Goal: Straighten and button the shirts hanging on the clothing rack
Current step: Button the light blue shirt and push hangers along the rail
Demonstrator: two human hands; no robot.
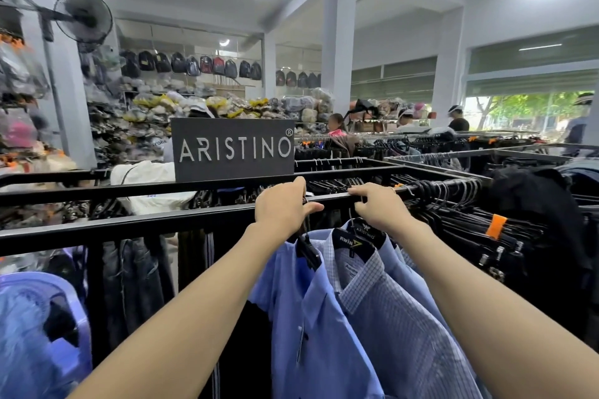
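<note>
Left hand (285, 206) clamped on hanger hook (305, 204) of plain blue shirt (311, 317) at rack rail (162, 223); right hand (377, 206) gripping rail above checked shirt (398, 311) (ARISTINO hanger).

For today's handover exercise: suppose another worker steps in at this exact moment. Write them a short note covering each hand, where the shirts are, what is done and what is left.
Left hand: at the black rail, fingers curled by the hanger hook of the plain blue shirt.
Right hand: on the rail, over the hooks of the checked shirt and those behind it.
Shirts: hanging side by side, right of the ARISTINO sign.
Done: nothing evident; the plain blue shirt's front hangs open at the collar.
Left: straighten and button each shirt.
</note>
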